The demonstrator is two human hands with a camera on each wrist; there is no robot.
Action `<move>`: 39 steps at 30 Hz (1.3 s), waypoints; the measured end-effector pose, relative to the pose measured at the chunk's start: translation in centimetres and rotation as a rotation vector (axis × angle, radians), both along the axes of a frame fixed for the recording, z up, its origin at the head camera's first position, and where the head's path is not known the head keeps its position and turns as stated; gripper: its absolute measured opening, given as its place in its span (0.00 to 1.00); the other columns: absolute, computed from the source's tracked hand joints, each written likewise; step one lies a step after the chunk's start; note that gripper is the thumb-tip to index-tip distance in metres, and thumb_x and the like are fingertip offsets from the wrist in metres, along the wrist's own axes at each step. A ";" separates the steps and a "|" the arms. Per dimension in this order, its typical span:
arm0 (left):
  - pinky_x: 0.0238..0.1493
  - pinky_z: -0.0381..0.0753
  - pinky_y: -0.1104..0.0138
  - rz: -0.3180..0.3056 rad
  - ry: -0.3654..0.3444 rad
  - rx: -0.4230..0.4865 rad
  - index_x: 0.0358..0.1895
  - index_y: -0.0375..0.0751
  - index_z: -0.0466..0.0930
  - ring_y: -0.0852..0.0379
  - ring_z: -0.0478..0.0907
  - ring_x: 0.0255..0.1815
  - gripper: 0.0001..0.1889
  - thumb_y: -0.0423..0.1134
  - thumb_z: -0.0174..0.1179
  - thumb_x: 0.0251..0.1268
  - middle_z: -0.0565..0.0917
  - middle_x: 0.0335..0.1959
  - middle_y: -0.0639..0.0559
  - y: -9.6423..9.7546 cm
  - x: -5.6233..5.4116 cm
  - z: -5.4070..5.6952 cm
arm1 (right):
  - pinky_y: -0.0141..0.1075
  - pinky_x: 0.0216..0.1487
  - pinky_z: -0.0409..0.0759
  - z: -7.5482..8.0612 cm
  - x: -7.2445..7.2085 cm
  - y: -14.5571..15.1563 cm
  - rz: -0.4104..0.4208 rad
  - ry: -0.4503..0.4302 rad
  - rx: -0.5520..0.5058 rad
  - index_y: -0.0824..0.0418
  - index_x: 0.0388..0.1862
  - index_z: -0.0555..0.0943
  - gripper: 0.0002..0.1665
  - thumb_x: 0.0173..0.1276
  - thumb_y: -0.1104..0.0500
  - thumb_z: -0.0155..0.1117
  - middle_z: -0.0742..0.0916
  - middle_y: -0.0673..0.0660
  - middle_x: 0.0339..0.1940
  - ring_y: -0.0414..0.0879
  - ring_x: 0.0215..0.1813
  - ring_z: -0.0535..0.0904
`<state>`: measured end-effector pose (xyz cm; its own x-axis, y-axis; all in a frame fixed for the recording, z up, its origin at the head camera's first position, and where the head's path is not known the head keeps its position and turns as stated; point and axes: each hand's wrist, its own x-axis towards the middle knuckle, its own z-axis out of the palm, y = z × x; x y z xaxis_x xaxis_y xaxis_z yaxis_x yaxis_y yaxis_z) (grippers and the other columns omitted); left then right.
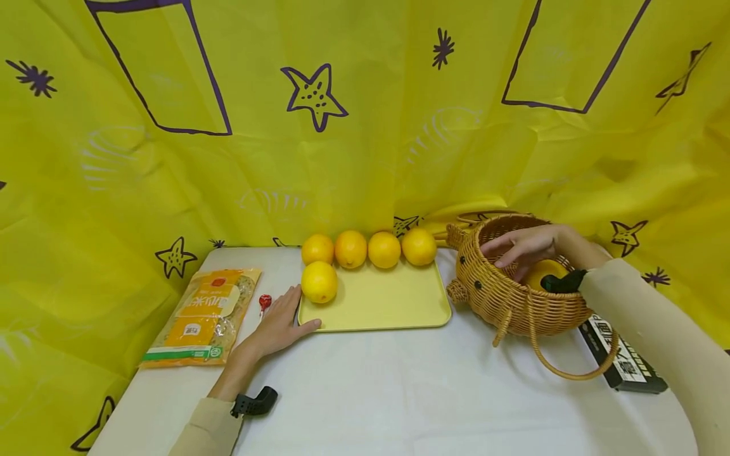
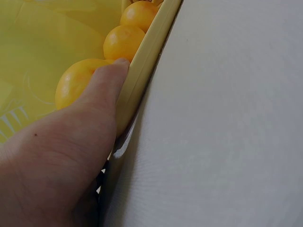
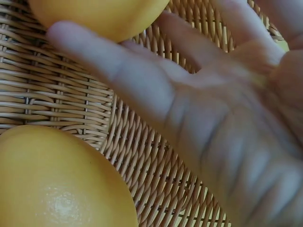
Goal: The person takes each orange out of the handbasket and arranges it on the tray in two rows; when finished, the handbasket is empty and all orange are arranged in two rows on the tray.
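My left hand (image 1: pixel 281 322) rests at the front left corner of a pale yellow tray (image 1: pixel 393 297), fingers straight along its side and thumb over the front rim. Beside the fingertips, one orange (image 1: pixel 319 282) sits on the tray in front of a back row of several more oranges (image 1: pixel 384 249). My right hand (image 1: pixel 521 247) reaches down inside a pig-shaped wicker basket (image 1: pixel 496 297), fingers spread. In the right wrist view an orange (image 3: pixel 102 14) lies at the fingertips, and another orange (image 3: pixel 61 179) sits below the hand, apart from it.
Left of the tray lie a red-wrapped lollipop (image 1: pixel 265 302) and an orange-and-clear food packet (image 1: pixel 201 316). A black and white box (image 1: pixel 621 354) lies partly under the basket and my right sleeve. The basket's handle (image 1: pixel 570 375) hangs over the front. A yellow patterned curtain (image 1: pixel 365 158) stands behind the table.
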<state>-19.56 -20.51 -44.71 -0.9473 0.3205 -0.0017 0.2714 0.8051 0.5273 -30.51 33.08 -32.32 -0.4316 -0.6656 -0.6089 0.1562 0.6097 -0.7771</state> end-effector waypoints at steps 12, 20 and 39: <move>0.78 0.44 0.42 0.007 0.007 -0.002 0.77 0.31 0.43 0.36 0.46 0.79 0.53 0.62 0.58 0.62 0.49 0.78 0.33 0.2 0.1 -0.2 | 0.50 0.63 0.77 -0.5 -0.5 -0.2 -0.004 -0.080 0.027 0.65 0.78 0.47 0.41 0.73 0.63 0.54 0.75 0.53 0.69 0.48 0.63 0.78; 0.77 0.44 0.41 0.002 0.016 0.002 0.77 0.32 0.43 0.36 0.46 0.79 0.52 0.62 0.58 0.62 0.49 0.78 0.34 0.0 0.0 -0.3 | 0.45 0.61 0.80 -1.0 -0.7 -0.7 0.058 -0.159 0.009 0.54 0.78 0.57 0.37 0.73 0.64 0.54 0.76 0.52 0.67 0.49 0.63 0.78; 0.77 0.43 0.41 0.009 -0.001 -0.008 0.77 0.32 0.42 0.36 0.45 0.79 0.53 0.62 0.58 0.62 0.48 0.78 0.33 0.2 0.1 -0.1 | 0.46 0.62 0.79 -1.3 -0.9 -1.2 0.053 -0.134 0.065 0.61 0.78 0.53 0.39 0.73 0.63 0.55 0.73 0.57 0.69 0.49 0.63 0.77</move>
<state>-19.47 -20.30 -44.82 -0.9502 0.3117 -0.0053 0.2635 0.8120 0.5208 -31.43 31.93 -33.66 -0.3082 -0.6429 -0.7012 0.2222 0.6681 -0.7101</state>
